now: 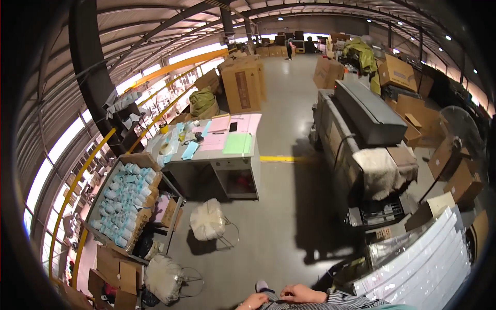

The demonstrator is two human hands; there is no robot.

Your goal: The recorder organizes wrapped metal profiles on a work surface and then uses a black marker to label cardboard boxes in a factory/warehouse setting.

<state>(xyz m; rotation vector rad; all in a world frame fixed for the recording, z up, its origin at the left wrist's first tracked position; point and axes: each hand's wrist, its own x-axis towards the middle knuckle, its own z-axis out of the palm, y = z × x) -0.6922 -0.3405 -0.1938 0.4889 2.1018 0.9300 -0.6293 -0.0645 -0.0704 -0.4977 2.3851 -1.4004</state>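
Observation:
At the bottom edge, my left hand point(252, 301) and my right hand point(303, 294) are close together in front of my body. Striped grey cloth point(275, 302) of my clothing lies between and beneath them. The fingers of both hands are curled in against this cloth; whether they grip it or something small cannot be made out. A striped sleeve point(346, 301) covers my right forearm. One of my shoes point(262, 285) shows just beyond the hands, on the grey floor point(232, 274).
Left are two padded stools point(207, 219), a cart of blue-and-white bundles point(124, 199) and an opened carton point(116, 279). A desk point(243, 170) stands ahead. To the right are a long grey machine point(369, 116) and stacked white panels point(423, 263). A person point(290, 49) stands far back.

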